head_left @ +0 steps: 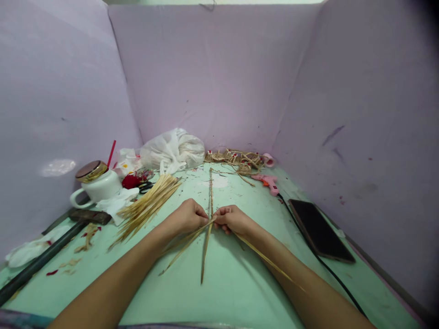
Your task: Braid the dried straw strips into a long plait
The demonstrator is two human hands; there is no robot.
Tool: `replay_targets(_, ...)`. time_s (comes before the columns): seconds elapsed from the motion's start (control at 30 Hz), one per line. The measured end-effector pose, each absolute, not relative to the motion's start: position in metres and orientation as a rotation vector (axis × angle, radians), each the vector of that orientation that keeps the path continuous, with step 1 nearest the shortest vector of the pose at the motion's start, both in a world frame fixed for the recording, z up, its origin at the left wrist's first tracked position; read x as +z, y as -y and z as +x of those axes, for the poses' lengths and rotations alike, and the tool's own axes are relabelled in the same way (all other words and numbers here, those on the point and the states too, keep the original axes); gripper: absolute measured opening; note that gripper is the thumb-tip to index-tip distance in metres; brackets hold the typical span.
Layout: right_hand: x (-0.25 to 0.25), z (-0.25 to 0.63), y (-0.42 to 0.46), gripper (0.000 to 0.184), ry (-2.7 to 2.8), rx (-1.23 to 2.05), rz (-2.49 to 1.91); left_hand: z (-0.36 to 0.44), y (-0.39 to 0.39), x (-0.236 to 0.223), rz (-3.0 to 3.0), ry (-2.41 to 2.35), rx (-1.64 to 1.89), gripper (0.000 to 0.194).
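Left hand (192, 214) and right hand (233, 219) are both pinching the straw braid (211, 194), fingertips super close together. It's mid-table on the green tabletop (171, 297), loose strands (206, 258) pointing nearward, with a straw bundle (151, 205) off to the left.

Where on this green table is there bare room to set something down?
Bare: between the forearms, in front of the strips; also between the right hand and black cord. Crowded: left side, with mug, hammer, straw bundle; back, with plastic bag.

text: none readable | labels, brands: none legible | numbers, signs: none legible
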State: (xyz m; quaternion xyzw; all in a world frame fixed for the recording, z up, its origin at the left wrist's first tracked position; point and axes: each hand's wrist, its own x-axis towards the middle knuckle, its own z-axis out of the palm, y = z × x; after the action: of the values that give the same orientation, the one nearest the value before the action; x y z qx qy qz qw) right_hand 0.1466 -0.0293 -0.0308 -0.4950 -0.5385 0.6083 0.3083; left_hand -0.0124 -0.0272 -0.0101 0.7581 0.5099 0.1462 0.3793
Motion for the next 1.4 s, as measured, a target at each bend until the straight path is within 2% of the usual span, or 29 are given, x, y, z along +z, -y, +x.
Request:
replay_targets(0.33,-0.033,0.147,0.029,0.01,1.43,1.598,-1.288,-0.01,0.028,-0.014,1.982,-1.283,0.39,0.019)
replay_targets(0.53,-0.033,0.148,0.029,0.011,1.427,1.607,-1.294,-0.01,0.028,-0.009,1.642,-1.277,0.349,0.021)
replay_targets(0.73,-0.035,0.148,0.028,0.009,1.432,1.626,-1.28,-0.008,0.024,-0.008,1.41,-1.284,0.365,0.013)
replay_targets(1.23,-0.031,0.148,0.028,0.011,1.426,1.618,-1.305,0.002,0.019,-0.004,1.116,-1.248,0.327,0.007)
replay_targets(1.4,-0.031,0.149,0.027,0.009,1.412,1.612,-1.288,0.0,0.014,-0.008,1.089,-1.295,0.319,0.02)
